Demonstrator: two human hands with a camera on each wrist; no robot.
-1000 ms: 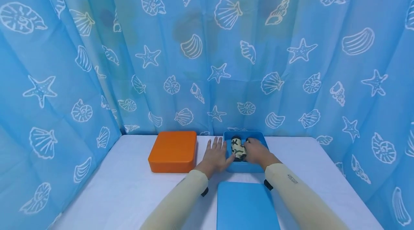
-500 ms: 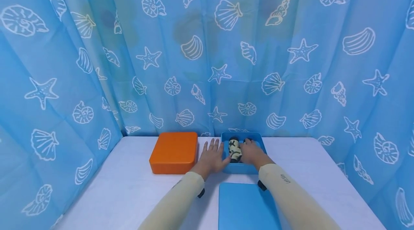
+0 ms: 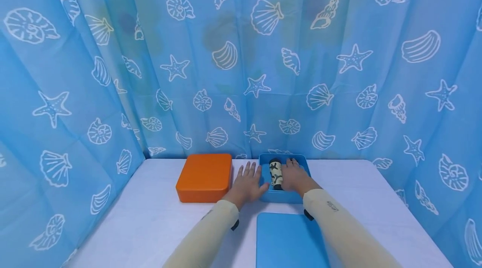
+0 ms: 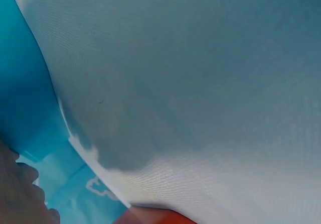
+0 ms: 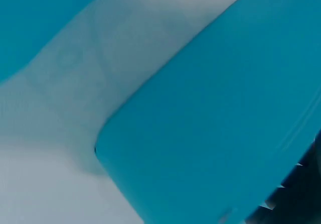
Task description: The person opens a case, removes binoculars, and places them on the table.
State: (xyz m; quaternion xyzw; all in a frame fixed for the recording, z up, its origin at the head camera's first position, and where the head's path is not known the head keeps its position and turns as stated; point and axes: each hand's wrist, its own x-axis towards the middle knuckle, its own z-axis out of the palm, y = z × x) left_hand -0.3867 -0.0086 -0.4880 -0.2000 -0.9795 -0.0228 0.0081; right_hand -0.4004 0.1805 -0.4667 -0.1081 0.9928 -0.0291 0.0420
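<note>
A pair of camouflage-patterned binoculars [image 3: 276, 172] lies lengthwise inside the blue box [image 3: 282, 196], its left barrel showing. My right hand [image 3: 295, 177] lies over the right barrel and hides it, fingers extended toward the box's back wall. Flat and spread, my left hand [image 3: 245, 186] is at the box's left side, with its thumb by the near left corner. The left wrist view catches the fingers [image 4: 25, 194] at the lower left, near the blue box wall [image 4: 30, 83]. In the right wrist view, the box's outer wall [image 5: 210, 113] fills much of the picture.
To the left stands a closed orange box [image 3: 205, 176]. A flat blue lid [image 3: 290, 238] lies on the white table [image 3: 150, 217] in front of the blue box, between my forearms. Behind the table hangs a blue shell-print curtain [image 3: 241, 58].
The binoculars, first slanted with both barrels partly showing, now lie straighter, with the right barrel under my right hand. That hand's fingers, earlier curled, are extended. The left hand stays beside the box.
</note>
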